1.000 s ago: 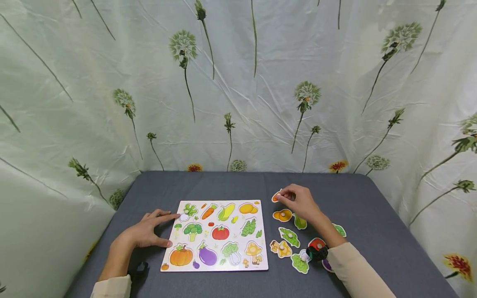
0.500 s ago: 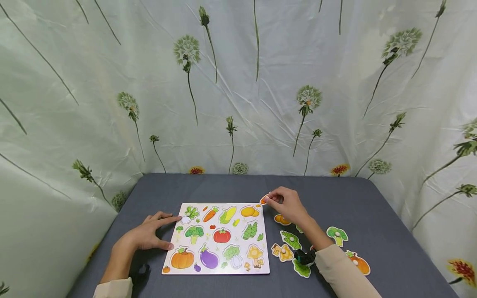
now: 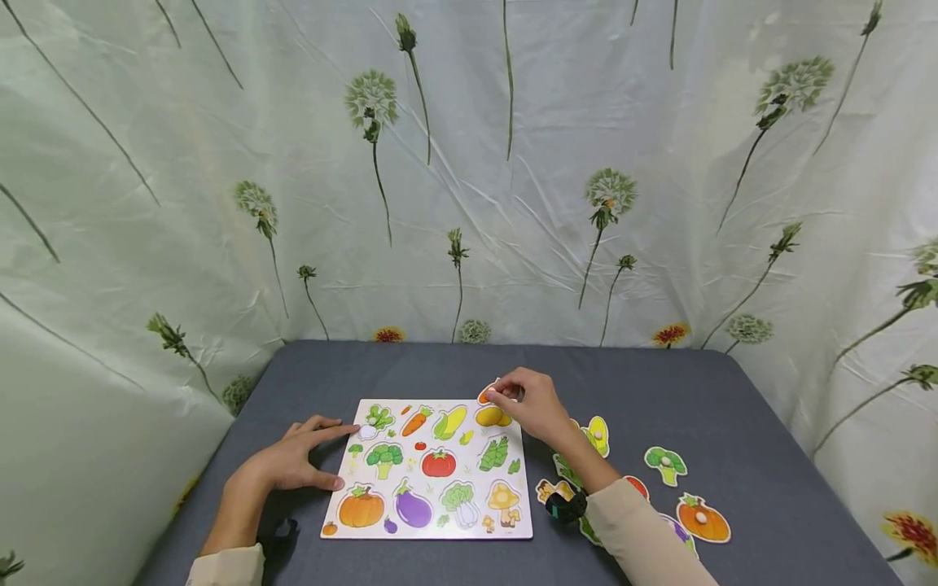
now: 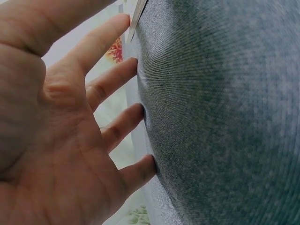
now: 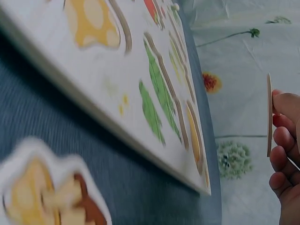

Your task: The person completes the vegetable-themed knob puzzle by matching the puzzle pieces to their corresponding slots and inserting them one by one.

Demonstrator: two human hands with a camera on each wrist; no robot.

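Observation:
My left hand (image 3: 296, 456) is spread at the left edge of the white vegetable puzzle board (image 3: 425, 533), index fingertip and thumb touching it. In the left wrist view the fingers (image 4: 115, 82) stretch out straight, some tips on the cloth. Above the board's back right corner, my right hand (image 3: 531, 403) pinches a small orange puzzle piece (image 3: 485, 394). The right wrist view shows this piece (image 5: 269, 115) edge-on and raised off the board; its picture is mostly hidden by the fingers. Beneath the hand lies the yellow potato picture (image 3: 489, 416).
Several loose knobbed pieces lie right of the board: broccoli (image 3: 666, 465), pumpkin (image 3: 703, 518), corn (image 3: 598, 435) and mushroom (image 3: 553, 491), among others. The right forearm partly covers some. Grey cloth (image 3: 410, 366) covers the table; a flowered curtain (image 3: 469, 268) stands behind it.
My right hand has carried the orange piece leftward from beside the loose pieces to over the board's back right corner. My left hand keeps its place at the board's edge.

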